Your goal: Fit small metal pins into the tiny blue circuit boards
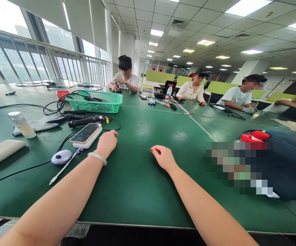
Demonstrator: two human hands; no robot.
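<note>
Head view: one phone (86, 133) lies on one white slab (89, 140), just beside the left hand (107, 142), which is curled; I cannot tell whether its fingers close on anything. The right hand (163, 157), fingertips together, shows nothing held above the green surface (135, 191). Slow, low wrist movement would best avoid nudging the phone. Farther out are one lilac disc (61, 157), one capped jar (22, 125) and one green basket (95, 105).

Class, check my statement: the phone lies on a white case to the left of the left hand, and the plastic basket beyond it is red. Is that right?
Not quite: the basket is green, as the head view shows. The phone does lie left of the left hand.
</note>
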